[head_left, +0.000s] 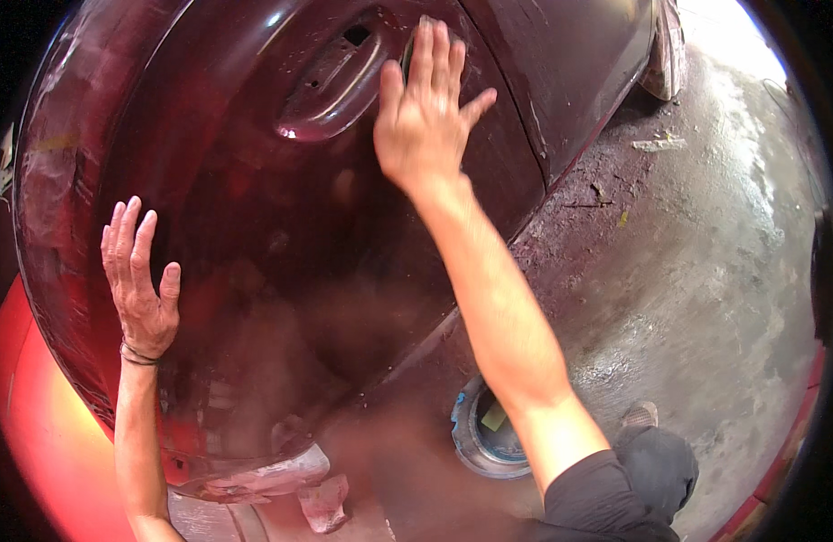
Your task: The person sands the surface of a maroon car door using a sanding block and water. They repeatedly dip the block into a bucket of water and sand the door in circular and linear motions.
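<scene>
A dark maroon car body panel (254, 244) fills the left and middle of the view, with a recessed handle pocket (322, 113) holding a square hole near the top. My right hand (423, 117) lies flat on the panel just right of this pocket, fingers stretched and thumb and little finger apart. A dark curved edge shows around its fingertips; whether that is a pad under the fingers or part of the panel I cannot tell. Farther left, my left hand (144, 280) is at the panel's left side, open, fingers extended and nothing in it. A thin dark band circles that wrist.
At lower middle, a round grey basin-like thing (468, 452) with blue marks on its rim stands on the wet, stained concrete floor (706, 271). Crumpled pale sheets (324, 501) hang at the panel's lower edge. A bright red surface (51, 425) lies at left. My shoe (642, 414) shows below right.
</scene>
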### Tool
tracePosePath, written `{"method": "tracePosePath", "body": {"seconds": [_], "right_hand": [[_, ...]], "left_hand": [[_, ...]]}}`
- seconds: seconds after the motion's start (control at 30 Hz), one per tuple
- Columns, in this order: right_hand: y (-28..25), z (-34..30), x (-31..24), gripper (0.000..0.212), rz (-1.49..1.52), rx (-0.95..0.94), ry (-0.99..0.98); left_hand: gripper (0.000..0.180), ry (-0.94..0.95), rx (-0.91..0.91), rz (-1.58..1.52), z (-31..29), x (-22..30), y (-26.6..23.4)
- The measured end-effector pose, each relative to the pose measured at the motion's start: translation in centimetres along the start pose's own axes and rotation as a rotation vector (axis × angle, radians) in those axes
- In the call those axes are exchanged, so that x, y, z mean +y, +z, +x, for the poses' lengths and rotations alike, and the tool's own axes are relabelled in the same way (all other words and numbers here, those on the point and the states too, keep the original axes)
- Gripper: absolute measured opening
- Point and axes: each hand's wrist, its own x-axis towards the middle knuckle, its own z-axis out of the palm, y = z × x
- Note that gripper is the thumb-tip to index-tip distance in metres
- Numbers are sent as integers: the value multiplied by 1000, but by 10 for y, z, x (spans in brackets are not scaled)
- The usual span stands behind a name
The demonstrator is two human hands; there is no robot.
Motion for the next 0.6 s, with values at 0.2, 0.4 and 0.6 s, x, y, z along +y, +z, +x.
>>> {"method": "tracePosePath", "body": {"seconds": [0.2, 0.4, 0.6], "right_hand": [[-10, -19, 37, 66, -28, -28, 87], [-22, -18, 54, 67, 85, 6, 181], [-16, 6, 44, 64, 19, -28, 85]], "left_hand": [[62, 11, 12, 92, -14, -1, 6], [62, 24, 10, 91, -6, 4, 19], [60, 8, 16, 99, -13, 2, 15]]}}
